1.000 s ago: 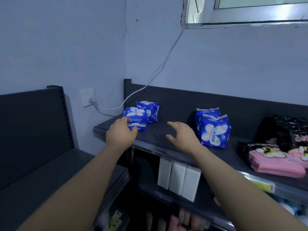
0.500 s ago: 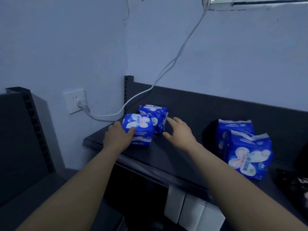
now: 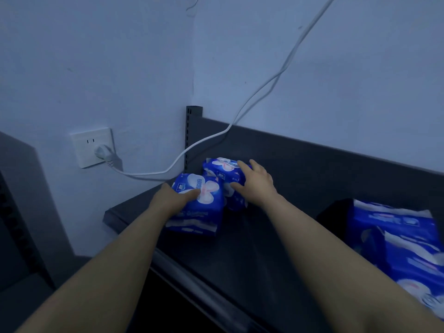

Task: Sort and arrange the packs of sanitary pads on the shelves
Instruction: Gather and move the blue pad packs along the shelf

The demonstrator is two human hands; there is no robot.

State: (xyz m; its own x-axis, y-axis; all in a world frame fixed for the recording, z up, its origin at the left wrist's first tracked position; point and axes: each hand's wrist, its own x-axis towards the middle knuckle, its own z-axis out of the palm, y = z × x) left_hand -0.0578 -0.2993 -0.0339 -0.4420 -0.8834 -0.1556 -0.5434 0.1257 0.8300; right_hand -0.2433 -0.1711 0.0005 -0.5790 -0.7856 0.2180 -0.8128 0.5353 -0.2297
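Where the slotted post [image 3: 193, 131] rises from the back corner of the dark shelf [image 3: 252, 248], two blue packs sit at its foot, touching each other. The rear pack [image 3: 219, 164] lies just beside the post's base; the front pack [image 3: 204, 207] lies a little farther out from the post, toward the shelf's front edge. The left hand [image 3: 174, 200] grasps the front pack, thumb laid across its printed top, the other fingers hidden behind the pack. The right hand [image 3: 258, 183] grasps the rear pack, fingers curled over its top and thumb pressed on its near face. Well apart from the post, at the right edge of the view, other packs [image 3: 403, 248] stand on the same shelf, blurred. On the wall [image 3: 96, 68] to the post's left, a white socket [image 3: 92, 146] carries a plug [image 3: 104, 152], whose white cable [image 3: 264, 85] crosses in front of the post and climbs the wall.
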